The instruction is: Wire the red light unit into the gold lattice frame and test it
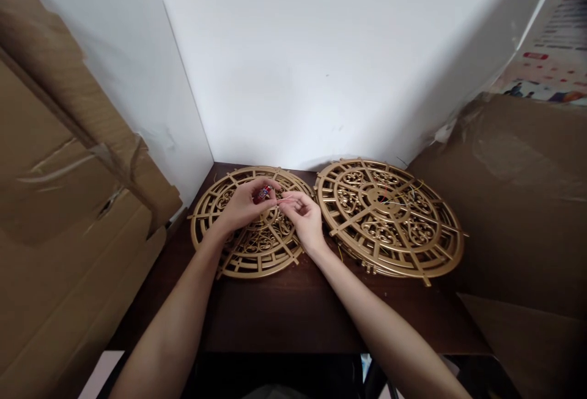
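Over the left stack of round gold openwork frames (257,270), both my hands meet close together. Curled fingers of my left hand (247,203) hold a small red bundle (266,192) with dark and whitish parts, too small to make out further; it looks like coiled wire. A thin pinkish-red wire (285,199) runs from there across to my right hand (303,217). My right thumb and fingers pinch this wire. Beneath the hands, part of the frame's scrollwork is hidden.
To the right lies another stack of gold openwork frames (389,222), with thin yellow, red and white wires on its top. Both stacks rest on a dark brown table (279,319). A white panel (293,69) stands behind; cardboard (59,222) flanks the left, and more cardboard (518,203) the right.
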Demonstrator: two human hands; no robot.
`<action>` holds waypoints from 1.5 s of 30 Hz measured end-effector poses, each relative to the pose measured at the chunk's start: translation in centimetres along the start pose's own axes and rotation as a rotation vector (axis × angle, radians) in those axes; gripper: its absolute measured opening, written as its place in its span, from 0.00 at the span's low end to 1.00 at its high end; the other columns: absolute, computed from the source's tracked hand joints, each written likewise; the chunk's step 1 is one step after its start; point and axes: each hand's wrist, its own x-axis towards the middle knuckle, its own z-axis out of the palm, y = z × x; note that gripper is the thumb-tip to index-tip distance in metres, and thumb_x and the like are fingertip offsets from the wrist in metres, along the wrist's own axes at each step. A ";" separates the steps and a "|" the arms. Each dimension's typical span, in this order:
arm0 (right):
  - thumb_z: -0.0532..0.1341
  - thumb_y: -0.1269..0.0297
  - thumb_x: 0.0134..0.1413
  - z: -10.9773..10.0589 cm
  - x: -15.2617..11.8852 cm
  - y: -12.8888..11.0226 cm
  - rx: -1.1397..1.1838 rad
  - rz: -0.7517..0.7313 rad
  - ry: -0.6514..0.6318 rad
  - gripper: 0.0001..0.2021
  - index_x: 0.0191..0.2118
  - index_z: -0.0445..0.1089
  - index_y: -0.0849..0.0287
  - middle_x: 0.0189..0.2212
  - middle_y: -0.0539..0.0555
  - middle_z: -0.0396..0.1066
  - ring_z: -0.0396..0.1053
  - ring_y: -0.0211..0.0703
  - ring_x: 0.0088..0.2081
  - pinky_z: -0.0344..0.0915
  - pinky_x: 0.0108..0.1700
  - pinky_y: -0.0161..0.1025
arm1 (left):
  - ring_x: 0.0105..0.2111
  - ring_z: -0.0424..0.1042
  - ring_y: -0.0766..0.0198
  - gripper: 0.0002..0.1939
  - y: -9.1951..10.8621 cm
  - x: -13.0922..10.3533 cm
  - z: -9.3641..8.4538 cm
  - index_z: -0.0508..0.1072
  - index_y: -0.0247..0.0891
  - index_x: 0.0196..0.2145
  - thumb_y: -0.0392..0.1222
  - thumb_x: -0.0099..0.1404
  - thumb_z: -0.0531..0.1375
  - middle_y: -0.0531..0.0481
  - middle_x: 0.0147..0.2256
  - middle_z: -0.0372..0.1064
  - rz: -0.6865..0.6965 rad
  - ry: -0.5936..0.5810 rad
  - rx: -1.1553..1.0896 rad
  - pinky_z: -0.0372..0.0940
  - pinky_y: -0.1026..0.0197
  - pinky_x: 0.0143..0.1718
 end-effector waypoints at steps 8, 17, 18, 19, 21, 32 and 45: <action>0.67 0.62 0.46 0.0 -0.2 -0.4 -0.023 -0.051 -0.027 0.06 0.31 0.76 0.56 0.30 0.50 0.74 0.71 0.39 0.32 0.69 0.39 0.38 | 0.23 0.57 0.72 0.11 0.2 -0.1 0.0 0.73 0.36 0.40 0.38 0.58 0.61 0.53 0.29 0.67 -0.001 -0.013 0.011 0.54 0.67 0.24; 0.66 0.62 0.49 -0.1 -0.3 -0.9 -0.133 -0.148 -0.072 0.03 0.30 0.76 0.55 0.36 0.53 0.76 0.72 0.44 0.41 0.68 0.42 0.41 | 0.23 0.57 0.71 0.16 -0.2 0.0 -0.4 0.71 0.36 0.45 0.37 0.57 0.60 0.50 0.34 0.72 0.025 0.055 0.085 0.56 0.66 0.26; 0.66 0.62 0.50 -0.1 -0.4 -0.8 -0.128 -0.121 -0.091 0.04 0.31 0.77 0.55 0.36 0.53 0.76 0.72 0.44 0.40 0.68 0.42 0.40 | 0.24 0.58 0.71 0.16 -0.2 0.0 -0.6 0.71 0.36 0.46 0.37 0.58 0.60 0.49 0.36 0.72 0.031 0.086 0.092 0.57 0.66 0.27; 0.66 0.61 0.50 -0.1 -0.4 -0.8 -0.124 -0.092 -0.112 0.04 0.32 0.77 0.55 0.35 0.53 0.77 0.72 0.43 0.39 0.67 0.41 0.40 | 0.24 0.59 0.70 0.16 -0.3 0.0 -0.7 0.70 0.35 0.47 0.38 0.60 0.59 0.48 0.37 0.73 0.031 0.109 0.084 0.57 0.65 0.28; 0.66 0.61 0.50 -0.1 -0.5 -0.7 -0.129 -0.043 -0.145 0.05 0.33 0.77 0.55 0.33 0.52 0.77 0.72 0.42 0.35 0.67 0.39 0.39 | 0.25 0.61 0.70 0.17 -0.3 -0.1 -0.8 0.68 0.35 0.50 0.39 0.62 0.56 0.46 0.39 0.74 0.015 0.129 0.021 0.58 0.65 0.28; 0.70 0.62 0.41 -0.2 -0.2 0.1 -0.067 0.088 -0.189 0.15 0.38 0.73 0.57 0.22 0.46 0.74 0.71 0.38 0.26 0.65 0.34 0.37 | 0.38 0.71 0.62 0.11 0.1 -0.1 -0.8 0.74 0.34 0.38 0.43 0.65 0.56 0.45 0.39 0.75 0.003 0.087 0.078 0.63 0.60 0.41; 0.72 0.60 0.39 -0.1 -0.3 -0.3 0.008 0.125 -0.150 0.22 0.41 0.64 0.55 0.24 0.46 0.75 0.73 0.39 0.27 0.67 0.35 0.38 | 0.29 0.69 0.68 0.10 0.6 -0.5 -1.2 0.76 0.36 0.36 0.43 0.61 0.59 0.49 0.32 0.74 -0.032 -0.036 0.082 0.64 0.66 0.30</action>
